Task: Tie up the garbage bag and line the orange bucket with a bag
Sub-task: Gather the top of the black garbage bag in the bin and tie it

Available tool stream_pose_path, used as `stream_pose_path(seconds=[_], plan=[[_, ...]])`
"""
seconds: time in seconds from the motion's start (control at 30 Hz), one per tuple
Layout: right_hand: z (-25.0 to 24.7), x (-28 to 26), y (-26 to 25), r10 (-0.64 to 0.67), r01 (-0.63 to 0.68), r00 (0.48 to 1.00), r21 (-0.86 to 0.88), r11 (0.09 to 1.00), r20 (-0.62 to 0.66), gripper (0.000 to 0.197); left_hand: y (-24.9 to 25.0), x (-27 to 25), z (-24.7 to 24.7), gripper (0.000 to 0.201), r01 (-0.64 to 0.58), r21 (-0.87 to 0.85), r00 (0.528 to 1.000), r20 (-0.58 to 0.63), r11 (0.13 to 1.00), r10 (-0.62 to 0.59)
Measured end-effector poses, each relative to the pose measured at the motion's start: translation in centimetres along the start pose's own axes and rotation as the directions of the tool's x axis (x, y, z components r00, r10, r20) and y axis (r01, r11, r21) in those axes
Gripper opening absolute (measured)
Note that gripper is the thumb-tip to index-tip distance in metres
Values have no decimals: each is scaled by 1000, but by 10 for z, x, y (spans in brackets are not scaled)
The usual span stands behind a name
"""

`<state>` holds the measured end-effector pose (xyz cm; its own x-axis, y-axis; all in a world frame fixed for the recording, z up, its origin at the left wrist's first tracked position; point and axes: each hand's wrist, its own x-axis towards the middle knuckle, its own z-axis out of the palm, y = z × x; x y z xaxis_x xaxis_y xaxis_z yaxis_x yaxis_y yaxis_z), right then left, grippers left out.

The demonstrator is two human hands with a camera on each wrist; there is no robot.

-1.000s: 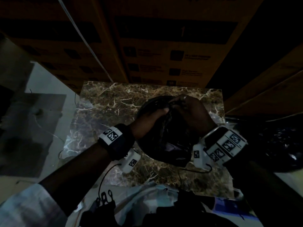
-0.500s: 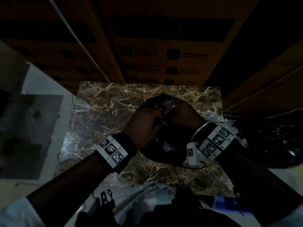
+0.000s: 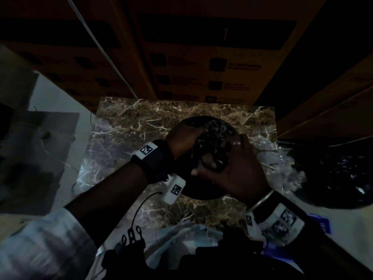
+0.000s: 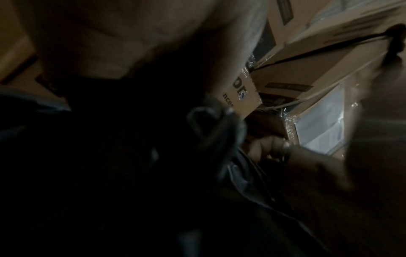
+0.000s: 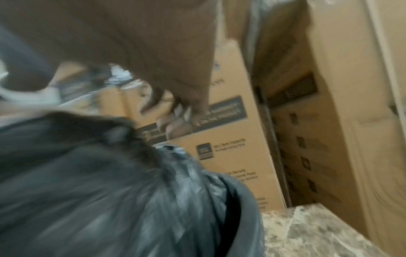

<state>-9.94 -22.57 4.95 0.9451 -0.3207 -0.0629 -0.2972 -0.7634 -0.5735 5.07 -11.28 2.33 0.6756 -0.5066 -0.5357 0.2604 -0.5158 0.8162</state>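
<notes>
A black garbage bag (image 3: 217,126) sits in a round bucket whose rim (image 5: 243,208) the bag covers; no orange shows. The bucket stands on a brown marble top (image 3: 131,126). My left hand (image 3: 190,136) reaches in from the left and its curled fingers grip the gathered plastic. My right hand (image 3: 217,158) comes from the near right, with thumb and fingers pinching a bunch of the bag's top between them. The left wrist view is dark and shows a twisted loop of plastic (image 4: 208,121). The right wrist view is blurred.
Stacked cardboard boxes (image 3: 201,57) stand close behind the marble top and along the right side. A second heap of black plastic (image 3: 333,174) lies at the right. A grey floor (image 3: 40,148) is at the left. Light cloth (image 3: 181,235) lies at the near edge.
My right hand has drawn back toward me and turned, thumb now under the bunched plastic. My left hand has shifted farther onto the bag's top. Both still grip the bag.
</notes>
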Motion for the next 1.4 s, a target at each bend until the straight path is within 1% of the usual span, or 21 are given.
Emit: stream_pose_path(seconds=[0.07,0.13,0.2,0.3,0.37,0.4,0.43,0.5,0.53,0.6,0.7,0.73,0.77,0.8,0.87,0.97,1.03,1.13,1.23,1.33,1.4], plan=[[11,-14,5,78,-50,982,-159,986,171,97,1,2,4,25,44,-146,999,4,988,-44],[20,-18,12,103,-46,955,-207,977,278,79,7,-5,7,12,131,-261,991,48,956,-123],[20,-16,17,33,-2,975,-141,990,221,48,10,-10,8,7,167,-310,983,122,936,-135],[7,-6,16,1,-2,1000,41,999,14,27,9,-21,1,58,48,-345,997,71,937,-25],[-1,3,13,58,-44,995,156,987,-86,26,4,-33,-10,72,-102,-219,988,89,970,124],[-4,7,12,97,-74,990,207,975,-103,25,-1,-39,-16,79,-201,-78,970,126,977,209],[-5,12,11,116,-85,988,259,962,-104,22,-7,-44,-21,90,-298,97,946,164,950,280],[-8,19,9,115,-66,988,387,920,-104,25,-19,-53,-26,109,-430,421,902,238,799,361],[-10,21,7,135,-83,987,442,893,-88,33,-25,-55,-26,106,-439,515,899,248,737,362],[-13,24,2,154,-119,988,508,853,-26,47,-29,-58,-20,74,-457,575,885,217,679,413],[-12,26,-2,100,-178,977,467,866,188,29,-30,-57,-12,37,-461,517,869,100,721,484],[-11,25,-2,67,-166,962,371,914,264,61,-29,-57,-9,30,-456,459,873,63,762,484],[-8,26,1,18,-122,946,305,945,324,85,-27,-57,-6,28,-444,390,881,28,807,472],[-3,27,5,-20,-74,940,261,963,340,89,-26,-57,-2,28,-438,317,887,-1,841,463],[3,29,11,-41,-18,954,195,981,297,64,-22,-57,3,38,-430,235,892,-36,872,450],[4,33,17,-25,9,992,128,992,126,28,-20,-62,3,58,-410,98,912,31,907,409],[3,34,20,-89,87,996,93,992,14,23,-24,-63,1,75,-416,30,909,35,909,415],[6,34,21,-58,51,996,106,993,63,24,-31,-59,-1,92,-436,238,880,-90,868,466],[14,37,18,42,-76,983,187,979,177,37,-31,-56,3,75,-443,233,886,-36,866,463],[14,43,10,151,-214,955,236,948,256,42,-29,-45,11,46,-309,130,943,-87,942,321],[12,48,4,201,-269,948,281,921,248,42,-27,-35,17,39,-200,44,969,-137,979,204]])
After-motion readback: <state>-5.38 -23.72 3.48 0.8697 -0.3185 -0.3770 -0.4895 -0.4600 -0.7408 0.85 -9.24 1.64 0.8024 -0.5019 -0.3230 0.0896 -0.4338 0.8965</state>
